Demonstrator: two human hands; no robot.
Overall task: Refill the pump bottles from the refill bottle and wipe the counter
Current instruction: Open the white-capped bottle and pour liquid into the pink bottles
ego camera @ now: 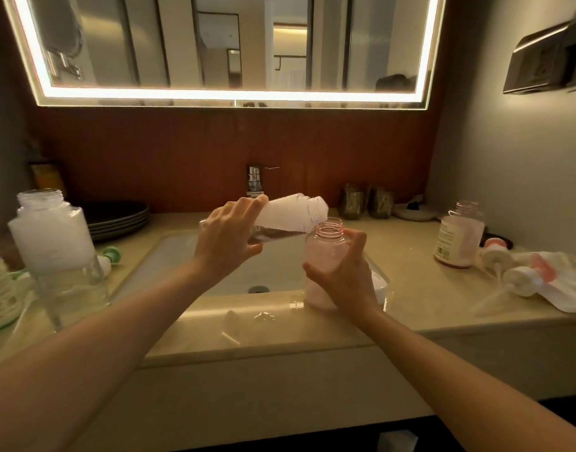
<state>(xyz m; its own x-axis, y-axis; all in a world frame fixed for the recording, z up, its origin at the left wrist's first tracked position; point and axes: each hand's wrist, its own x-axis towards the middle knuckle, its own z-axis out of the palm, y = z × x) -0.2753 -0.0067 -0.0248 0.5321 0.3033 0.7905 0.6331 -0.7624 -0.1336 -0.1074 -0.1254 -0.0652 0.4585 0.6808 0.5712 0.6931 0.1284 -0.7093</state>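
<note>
Tilted refill bottle (290, 212) gripped by left hand (226, 238), pump bottle (326, 252) by right hand (348, 272). The counter (410, 308) gets soaked if necks get misaligned.

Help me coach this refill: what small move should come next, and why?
Probably the left hand should tip the refill bottle slightly steeper: its mouth sits over the open pink bottle, which the right hand grips on the counter.

Dark plates (117, 216) stacked left of the faucet (255, 179), below a mirror (234, 44).
</note>
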